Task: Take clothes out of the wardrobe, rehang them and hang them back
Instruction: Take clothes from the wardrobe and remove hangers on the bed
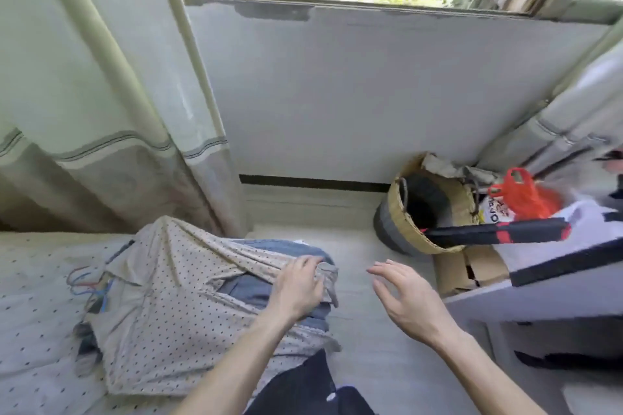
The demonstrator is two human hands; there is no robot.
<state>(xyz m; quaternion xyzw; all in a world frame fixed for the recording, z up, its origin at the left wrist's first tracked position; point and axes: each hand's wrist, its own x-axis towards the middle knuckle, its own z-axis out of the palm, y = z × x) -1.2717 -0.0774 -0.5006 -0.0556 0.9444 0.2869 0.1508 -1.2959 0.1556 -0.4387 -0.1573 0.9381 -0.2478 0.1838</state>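
Note:
A beige dotted shirt [168, 286] lies spread over a pile of clothes on the bed [37, 307], with blue denim [256, 283] showing underneath. Thin wire hangers [82, 280], blue and reddish, poke out at the pile's left side. My left hand [298, 283] grips the shirt's sleeve cuff at the pile's right edge. My right hand [404, 300] hovers to the right of the pile above the floor, fingers spread and relaxed, holding nothing.
A woven basket [408, 229] lies tipped on the floor by the wall, beside cardboard [472, 273], an orange bag [522, 195] and a black and red bar [499, 232]. A pale curtain [101, 94] hangs at left. A grey table edge [539, 296] stands at right.

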